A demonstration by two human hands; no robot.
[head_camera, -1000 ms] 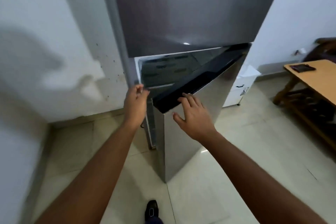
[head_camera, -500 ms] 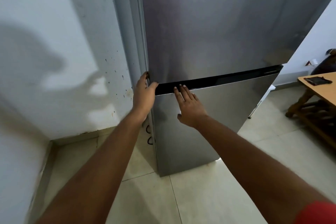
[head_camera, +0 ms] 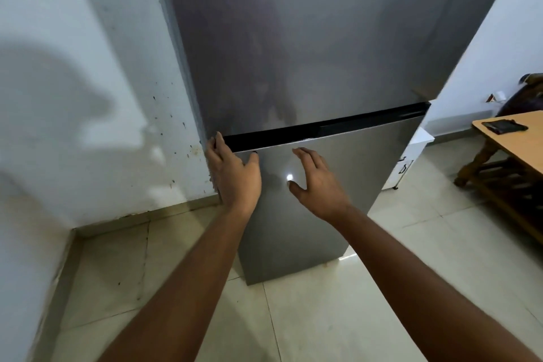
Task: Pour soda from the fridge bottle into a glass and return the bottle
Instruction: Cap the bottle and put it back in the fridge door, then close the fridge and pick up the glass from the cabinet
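Both hands (head_camera: 235,176) rest against closed fridge door (head_camera: 338,185).

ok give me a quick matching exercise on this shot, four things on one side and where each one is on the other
Things:
1. left hand
2. right hand
3. dark phone
4. lower fridge door

Places:
A. on the wooden table at far right
B. at the lower door's left edge
C. shut, under the black strip
D. open, in front of the door's middle

Pairs: 1-B, 2-D, 3-A, 4-C
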